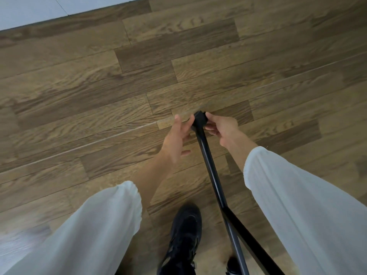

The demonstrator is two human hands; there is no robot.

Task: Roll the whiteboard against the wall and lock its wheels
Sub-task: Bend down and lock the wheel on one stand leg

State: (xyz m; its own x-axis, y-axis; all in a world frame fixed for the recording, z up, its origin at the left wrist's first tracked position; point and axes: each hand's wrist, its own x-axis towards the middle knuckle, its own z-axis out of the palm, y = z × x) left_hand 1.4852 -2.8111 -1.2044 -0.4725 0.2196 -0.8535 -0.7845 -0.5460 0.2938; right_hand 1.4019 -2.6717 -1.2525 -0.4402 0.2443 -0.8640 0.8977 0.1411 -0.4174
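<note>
A black metal leg (212, 171) of the whiteboard stand runs along the wooden floor from the lower right up to the middle. At its far end sits a black caster wheel (200, 118). My right hand (221, 128) pinches the caster from the right with thumb and fingers. My left hand (178, 138) is on the left side, fingers spread, fingertips touching the caster. A second black bar (250, 238) branches off near the bottom. The board itself is out of view.
The pale wall (29, 10) meets the wood floor (99, 86) at the top left. My black shoe (184, 239) stands on the floor just left of the leg. White sleeves cover both forearms.
</note>
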